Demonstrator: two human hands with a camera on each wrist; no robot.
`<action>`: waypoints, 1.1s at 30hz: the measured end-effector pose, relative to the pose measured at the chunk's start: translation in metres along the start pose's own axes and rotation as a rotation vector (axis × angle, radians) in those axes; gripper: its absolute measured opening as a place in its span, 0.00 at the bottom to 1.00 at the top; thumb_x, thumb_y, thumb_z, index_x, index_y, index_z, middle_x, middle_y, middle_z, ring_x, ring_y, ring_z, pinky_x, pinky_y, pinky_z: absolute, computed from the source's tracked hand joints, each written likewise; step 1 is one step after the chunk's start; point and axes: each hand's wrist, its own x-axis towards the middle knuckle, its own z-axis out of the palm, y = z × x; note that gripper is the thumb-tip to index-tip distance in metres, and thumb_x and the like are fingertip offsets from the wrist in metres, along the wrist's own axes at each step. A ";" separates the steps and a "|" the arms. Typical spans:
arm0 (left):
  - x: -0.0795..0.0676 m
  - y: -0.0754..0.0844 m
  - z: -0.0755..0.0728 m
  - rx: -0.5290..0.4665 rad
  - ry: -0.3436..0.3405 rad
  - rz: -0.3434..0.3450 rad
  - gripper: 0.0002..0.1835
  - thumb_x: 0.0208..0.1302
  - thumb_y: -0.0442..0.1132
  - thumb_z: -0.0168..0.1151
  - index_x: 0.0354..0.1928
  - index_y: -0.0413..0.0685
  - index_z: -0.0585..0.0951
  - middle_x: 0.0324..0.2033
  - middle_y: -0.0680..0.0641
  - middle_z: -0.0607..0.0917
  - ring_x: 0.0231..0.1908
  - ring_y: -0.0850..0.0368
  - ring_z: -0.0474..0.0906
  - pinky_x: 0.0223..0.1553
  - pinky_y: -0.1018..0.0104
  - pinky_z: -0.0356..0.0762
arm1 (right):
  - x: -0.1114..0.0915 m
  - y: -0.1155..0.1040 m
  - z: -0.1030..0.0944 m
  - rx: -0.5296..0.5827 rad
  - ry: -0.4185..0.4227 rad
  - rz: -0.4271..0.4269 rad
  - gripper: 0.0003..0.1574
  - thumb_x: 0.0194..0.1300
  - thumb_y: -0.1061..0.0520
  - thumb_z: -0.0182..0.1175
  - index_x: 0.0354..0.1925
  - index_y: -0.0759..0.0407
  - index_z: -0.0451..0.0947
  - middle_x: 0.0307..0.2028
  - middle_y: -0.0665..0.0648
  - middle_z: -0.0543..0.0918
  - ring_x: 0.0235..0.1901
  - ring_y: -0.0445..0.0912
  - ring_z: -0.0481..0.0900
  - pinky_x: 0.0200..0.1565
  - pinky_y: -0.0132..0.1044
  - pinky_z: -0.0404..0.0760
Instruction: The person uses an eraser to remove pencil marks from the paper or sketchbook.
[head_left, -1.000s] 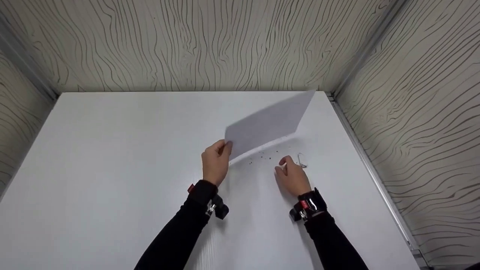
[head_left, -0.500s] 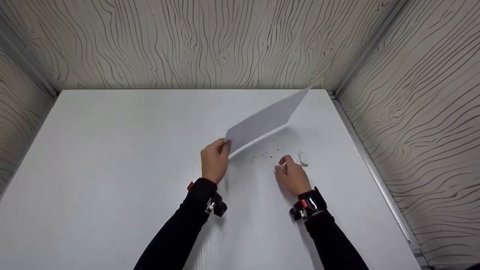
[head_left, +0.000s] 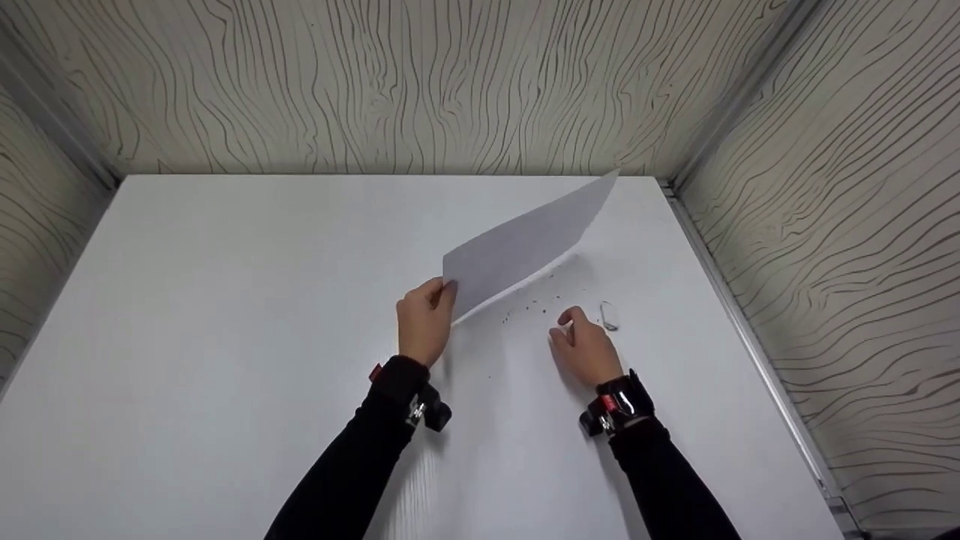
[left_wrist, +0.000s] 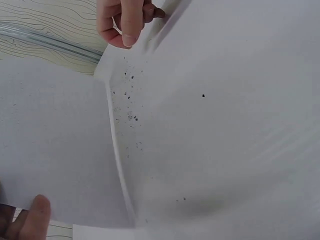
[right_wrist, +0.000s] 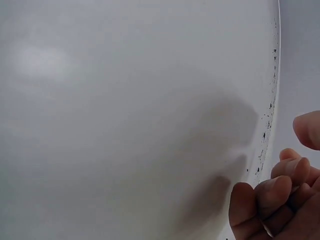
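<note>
My left hand [head_left: 424, 319] pinches the near left corner of a white sheet of paper [head_left: 525, 244] between thumb and fingers. The sheet slants up and away to the right, its lower edge close over the table. Dark specks [left_wrist: 131, 97] lie scattered along that edge in the left wrist view. To the right of them is my right hand [head_left: 589, 351], fingers loosely curled and thumb apart. The right wrist view shows nothing between its thumb and fingers [right_wrist: 274, 195]. Just beyond it lies a small, thin-outlined piece [head_left: 609, 318] with a dark lower end.
The white table [head_left: 225, 300] ends at a wood-grain patterned wall [head_left: 375, 90] at the back. A similar wall [head_left: 877, 262] with a metal rail stands on the right. One lone dark speck [left_wrist: 203, 95] sits apart from the others.
The sheet's far end has shifted a little left and up, showing more of the specks. My left hand has moved slightly left with it. My right hand has stayed nearly still.
</note>
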 end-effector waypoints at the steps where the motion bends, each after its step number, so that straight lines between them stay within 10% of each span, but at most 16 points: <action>1: 0.000 0.000 -0.001 0.000 -0.004 0.011 0.12 0.74 0.37 0.60 0.35 0.40 0.87 0.27 0.42 0.88 0.26 0.62 0.70 0.31 0.71 0.66 | 0.001 -0.001 0.000 -0.003 0.003 -0.004 0.16 0.74 0.51 0.58 0.53 0.60 0.74 0.21 0.49 0.71 0.20 0.43 0.66 0.27 0.36 0.66; 11: 0.001 0.004 -0.010 0.024 -0.046 0.017 0.12 0.75 0.38 0.60 0.34 0.39 0.87 0.29 0.45 0.89 0.30 0.59 0.77 0.35 0.67 0.74 | 0.002 -0.008 -0.001 -0.024 -0.001 -0.015 0.18 0.74 0.52 0.59 0.54 0.62 0.76 0.33 0.56 0.81 0.32 0.47 0.77 0.37 0.39 0.76; 15: 0.003 0.001 -0.014 0.089 -0.104 0.002 0.16 0.75 0.38 0.59 0.27 0.38 0.80 0.19 0.49 0.75 0.23 0.57 0.67 0.29 0.68 0.65 | 0.002 -0.010 -0.003 -0.026 -0.006 -0.021 0.19 0.74 0.52 0.59 0.55 0.63 0.76 0.36 0.57 0.82 0.34 0.48 0.79 0.39 0.40 0.78; 20: 0.009 0.006 -0.031 0.040 -0.019 0.011 0.12 0.75 0.38 0.59 0.42 0.37 0.88 0.35 0.41 0.91 0.36 0.51 0.88 0.42 0.59 0.84 | 0.002 -0.015 -0.005 -0.038 -0.009 -0.042 0.19 0.74 0.52 0.58 0.55 0.63 0.76 0.42 0.59 0.82 0.41 0.51 0.81 0.44 0.45 0.81; 27: 0.013 0.000 -0.049 0.092 0.017 -0.005 0.12 0.74 0.36 0.60 0.33 0.39 0.85 0.26 0.42 0.87 0.26 0.57 0.78 0.32 0.67 0.72 | 0.003 -0.018 -0.004 -0.068 -0.014 -0.080 0.19 0.75 0.53 0.58 0.56 0.63 0.75 0.50 0.63 0.82 0.48 0.56 0.82 0.52 0.52 0.81; 33: 0.017 0.005 -0.065 0.019 0.029 -0.063 0.12 0.76 0.37 0.58 0.35 0.39 0.85 0.32 0.40 0.89 0.31 0.52 0.87 0.36 0.69 0.82 | 0.005 -0.021 -0.005 -0.060 -0.042 -0.095 0.19 0.75 0.53 0.58 0.57 0.64 0.74 0.51 0.64 0.81 0.50 0.58 0.82 0.54 0.54 0.81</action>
